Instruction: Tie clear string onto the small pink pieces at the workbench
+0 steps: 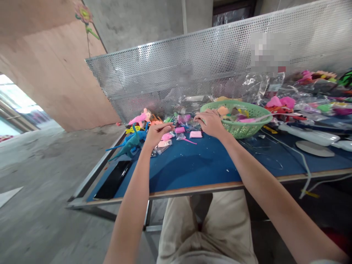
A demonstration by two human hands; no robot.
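Note:
Over the toys at the left of the blue table, my left hand point(158, 134) has its thumb and fingertips pressed together. Whatever may be between them is too small to make out. Beside the left rim of a green plastic basket point(239, 129), my right hand point(210, 123) hovers with fingers bent and somewhat apart, with nothing visible in it. Between and below the hands lie a pink block point(195, 134), a bright pink roll point(180, 129), a thin pink strip point(190, 141) and small clear bags point(164, 143). Blue dinosaur-like figures point(129, 145) lie left of my left hand.
A black phone point(113, 179) lies near the table's left front corner. A perforated metal panel point(176, 77) stands along the back. To the right are a white-handled tool point(309, 135), a pale cable point(301, 156), red and pink pieces point(284, 104) and clear plastic wrap point(257, 86).

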